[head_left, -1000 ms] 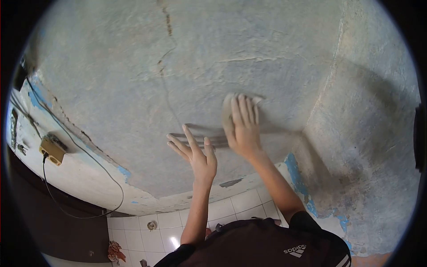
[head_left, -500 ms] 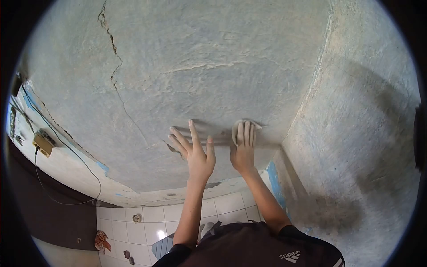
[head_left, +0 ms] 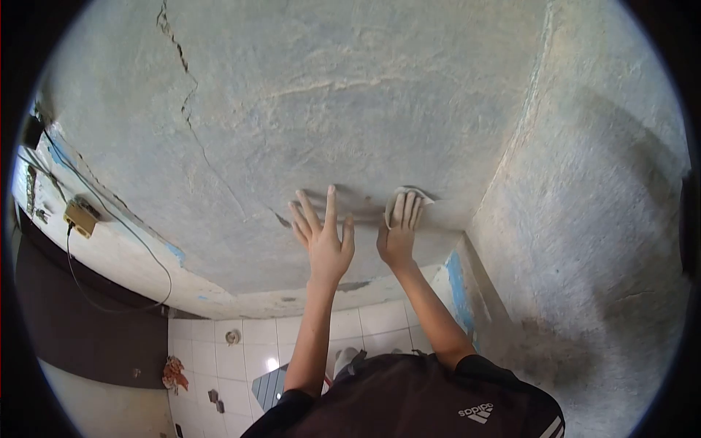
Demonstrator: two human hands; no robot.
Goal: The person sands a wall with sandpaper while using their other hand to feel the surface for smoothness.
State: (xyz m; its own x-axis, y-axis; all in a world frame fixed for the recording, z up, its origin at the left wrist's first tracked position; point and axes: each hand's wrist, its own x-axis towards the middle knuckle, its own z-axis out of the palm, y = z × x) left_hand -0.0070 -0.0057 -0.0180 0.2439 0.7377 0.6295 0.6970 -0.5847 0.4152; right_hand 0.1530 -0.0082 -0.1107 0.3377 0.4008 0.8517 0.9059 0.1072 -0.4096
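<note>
My left hand (head_left: 328, 242) rests with spread fingers on the rough grey plaster wall (head_left: 350, 139), holding nothing. Beside it, my right hand (head_left: 399, 232) presses a piece of sandpaper (head_left: 391, 212) flat to the wall. The sheet is thin and grey, with a pale edge curling out past the fingertips. My fingers lie together over it and hide most of its surface. A small chipped hollow (head_left: 278, 217) shows in the plaster just left of my left fingers.
A side wall (head_left: 584, 219) meets this one at the right. A long crack (head_left: 179, 55) runs down the upper left. At the left hang cables and a yellowish socket box (head_left: 82, 217). Below are white floor tiles (head_left: 255, 354), a grey slatted surface (head_left: 270, 387) and an orange cloth (head_left: 174, 374).
The view has shifted a little, so the wall and floor sit higher in the picture. My right hand and the sandpaper are slightly lower on the wall. The left hand stays spread.
</note>
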